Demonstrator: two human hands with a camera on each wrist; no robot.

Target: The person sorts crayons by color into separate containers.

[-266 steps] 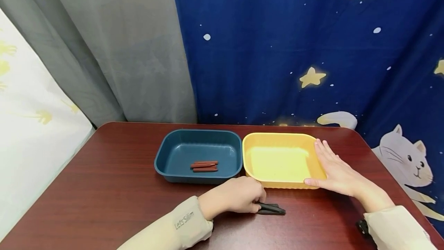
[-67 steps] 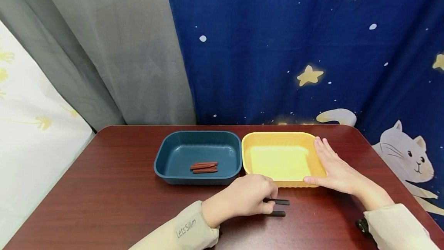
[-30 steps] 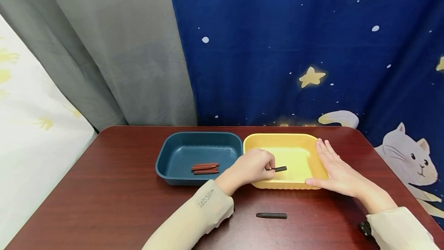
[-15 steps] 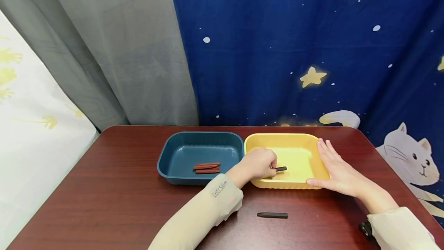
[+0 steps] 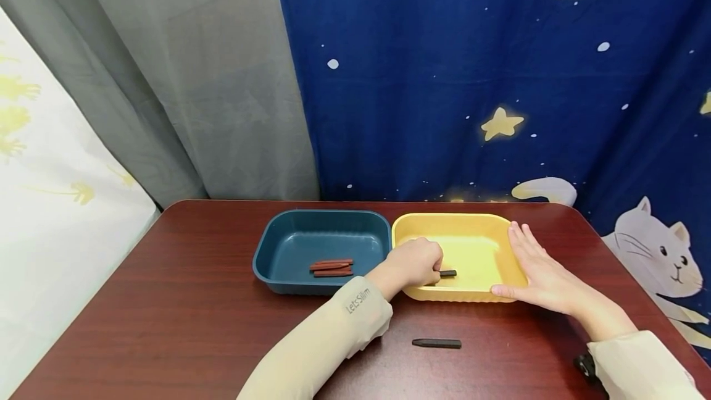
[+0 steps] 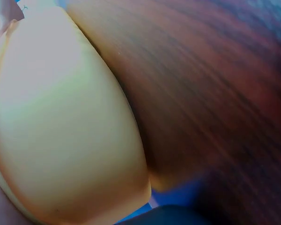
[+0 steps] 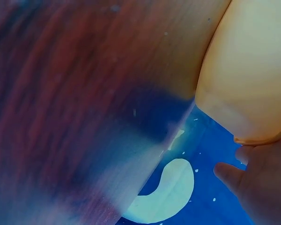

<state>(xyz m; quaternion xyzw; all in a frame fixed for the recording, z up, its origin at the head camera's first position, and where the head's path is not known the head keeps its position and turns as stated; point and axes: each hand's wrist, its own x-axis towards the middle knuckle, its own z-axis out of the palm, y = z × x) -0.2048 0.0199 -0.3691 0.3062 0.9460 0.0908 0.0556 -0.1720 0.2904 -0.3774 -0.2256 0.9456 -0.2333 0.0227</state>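
Note:
My left hand reaches over the front left of the yellow tray, fingers curled round a black crayon-like stick whose end sticks out to the right, low over the tray floor. A second black stick, tapered at its left end, lies on the table in front of the tray. My right hand rests with straight, spread fingers against the tray's right side, thumb at the front rim. In the right wrist view, its fingers show beside the tray wall. The left wrist view shows mostly tray wall.
Left of the yellow tray, close against it, stands a dark blue tray with several reddish-brown sticks of similar shape. Both trays stand toward the back of the dark red table. A blue starry curtain hangs behind.
Earlier, both black sticks were at the left hand on the table. The left hand has carried one up into the yellow tray and lowered slightly; the other stayed behind. The right hand keeps its place.

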